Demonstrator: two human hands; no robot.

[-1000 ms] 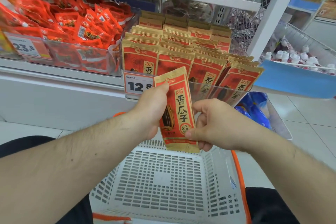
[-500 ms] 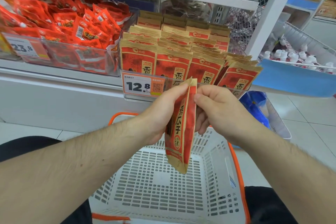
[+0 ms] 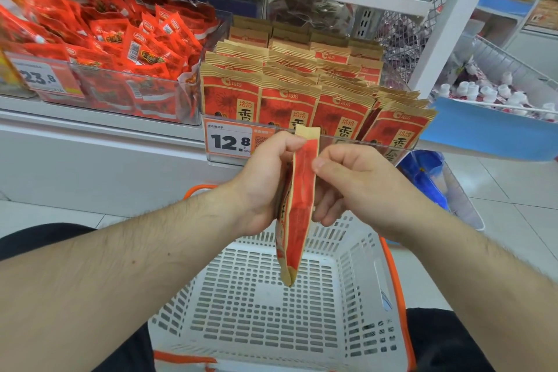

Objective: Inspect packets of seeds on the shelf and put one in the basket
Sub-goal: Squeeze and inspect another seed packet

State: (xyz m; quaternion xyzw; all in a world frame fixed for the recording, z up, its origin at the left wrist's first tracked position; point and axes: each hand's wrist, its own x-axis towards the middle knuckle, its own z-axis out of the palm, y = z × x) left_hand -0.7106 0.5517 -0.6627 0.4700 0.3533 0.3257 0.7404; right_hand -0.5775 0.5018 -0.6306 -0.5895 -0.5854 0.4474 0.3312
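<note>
Both hands, left hand point(image 3: 265, 187) and right hand point(image 3: 359, 187), pinch one seed packet point(image 3: 297, 211) edge-on above the white basket point(image 3: 356, 296); more seed packets point(image 3: 287, 90) fill the shelf bin point(image 3: 404, 149).

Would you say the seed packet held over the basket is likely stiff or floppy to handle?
Probably semi-stiff: the seed packet hangs straight, edge-on, pinched by the left hand near its top. Likely light, since fingertips alone carry it. Its glossy film may be somewhat slippery.

Matt paper-like seed packet point(image 3: 297, 205) — perforated white plastic basket point(image 3: 271, 311).
</note>
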